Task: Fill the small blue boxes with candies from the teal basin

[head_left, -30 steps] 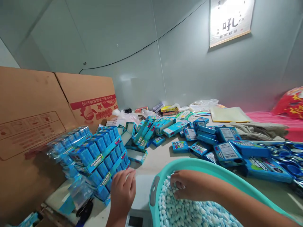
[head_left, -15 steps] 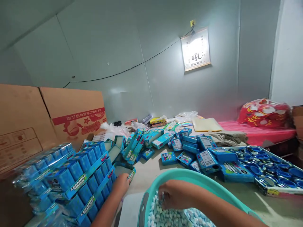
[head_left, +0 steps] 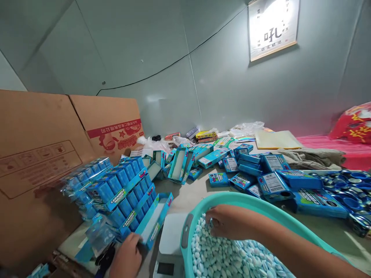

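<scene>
Tub (head_left: pixel 232 197) of pale pieces (head_left: pixel 243 256) stands close on the right-hand side, overlapping the scale (head_left: pixel 172 235) in view, presumably set there so the right hand (head_left: pixel 222 223) reaches in with little travel. That hand is in the tub at the surface of the heap, fingers curled narrow; cannot tell whether any pieces are pinched in them. Left hand (head_left: pixel 126 255) grips the near end of an open tray (head_left: pixel 155 217), which lies lengthwise between the scale and the stacked boxes (head_left: pixel 121 191); held by its end, it probably leaves the long opening unobstructed. Cannot tell whether the tray lies quite flat. Stack seems squared up against the carton (head_left: pixel 37 131) to save table room. Materials: tub smooth teal plastic, oval, with a grey handle inset; pieces small, rounded, pebble-like, white to light blue, matt. Tray thin printed card, long and shallow, blue walls, pale inner floor. Stack made of blocky blue packs in rows, lettered strips along the front; clear film (head_left: pixel 100 229) crumpled at its foot, glossy. Carton plain brown board with red print. Scale white, flat-topped, dark display window. Beyond, loose blue boxes (head_left: pixel 218 180) scattered at all angles; crumpled grey-brown cloth (head_left: pixel 313 159) behind them, soft-folded.
</scene>
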Motion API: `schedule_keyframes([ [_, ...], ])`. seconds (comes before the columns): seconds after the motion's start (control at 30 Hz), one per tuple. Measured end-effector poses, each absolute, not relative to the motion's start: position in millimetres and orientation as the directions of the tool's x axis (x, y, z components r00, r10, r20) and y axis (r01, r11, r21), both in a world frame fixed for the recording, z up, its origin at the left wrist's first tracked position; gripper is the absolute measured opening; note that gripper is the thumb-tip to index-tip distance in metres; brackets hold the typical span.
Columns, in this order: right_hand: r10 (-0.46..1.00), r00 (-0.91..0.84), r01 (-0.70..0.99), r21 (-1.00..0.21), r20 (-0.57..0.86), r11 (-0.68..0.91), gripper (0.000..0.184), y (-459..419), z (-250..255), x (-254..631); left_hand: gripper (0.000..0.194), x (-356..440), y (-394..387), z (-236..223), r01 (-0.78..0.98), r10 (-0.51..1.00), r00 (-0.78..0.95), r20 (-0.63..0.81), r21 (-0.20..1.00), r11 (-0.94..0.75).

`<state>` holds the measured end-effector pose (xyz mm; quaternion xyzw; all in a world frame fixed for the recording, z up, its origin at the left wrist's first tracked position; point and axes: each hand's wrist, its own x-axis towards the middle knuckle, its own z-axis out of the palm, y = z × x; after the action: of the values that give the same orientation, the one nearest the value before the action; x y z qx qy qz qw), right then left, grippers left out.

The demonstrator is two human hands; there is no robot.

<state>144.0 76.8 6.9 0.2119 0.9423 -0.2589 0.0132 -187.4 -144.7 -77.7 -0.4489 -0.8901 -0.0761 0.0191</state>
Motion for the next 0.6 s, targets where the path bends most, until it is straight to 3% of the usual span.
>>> schedule_keyframes([
  [0.17, 0.381, -0.913, 0.401, -0.483, -0.145, 0.778, 0.029, 76, 8, 144, 0.049, -184, -171, -95, 0.806, 0.808, -0.589, 0.001, 0.076, 0.587],
  [0.43, 0.386, -0.913, 0.403, -0.460, -0.135, 0.791, 0.037, 76, 19, 149, 0.033, -212, -175, -79, 0.713, 0.738, -0.661, -0.137, 0.192, 0.675],
  [0.5, 0.398, -0.907, 0.416, -0.448, -0.140, 0.791, 0.040, 78, 21, 147, 0.032, -201, -153, -66, 0.744, 0.782, -0.620, -0.061, 0.272, 0.611],
  [0.6, 0.411, -0.893, 0.450, -0.435, -0.186, 0.780, 0.053, 77, 27, 145, 0.029, -159, -97, -35, 0.819, 0.862, -0.479, 0.169, 0.440, 0.369],
])
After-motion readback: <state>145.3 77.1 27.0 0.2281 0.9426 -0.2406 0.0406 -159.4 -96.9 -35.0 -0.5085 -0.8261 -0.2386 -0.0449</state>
